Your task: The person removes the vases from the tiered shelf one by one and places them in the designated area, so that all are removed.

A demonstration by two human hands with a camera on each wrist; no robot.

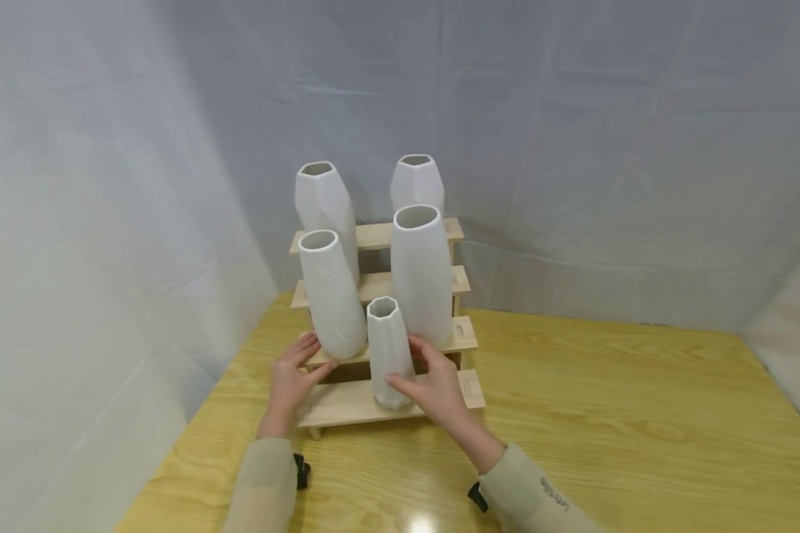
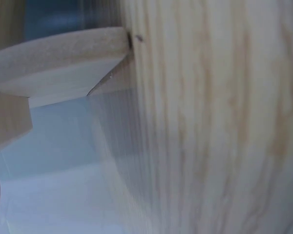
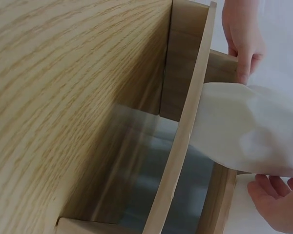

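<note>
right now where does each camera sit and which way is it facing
Head: above, looking forward and down at the tiered wooden shelf of white vases on the yellow table; both forearms show, the left hand by the shelf, the right hand on the small faceted vase.
Left wrist: low and close, facing blurred shelf boards; only a sliver of skin at the left edge.
Right wrist: low beside the shelf edge, facing the vase; fingers show.
Shared: head and right wrist both show that vase and both hands.
</note>
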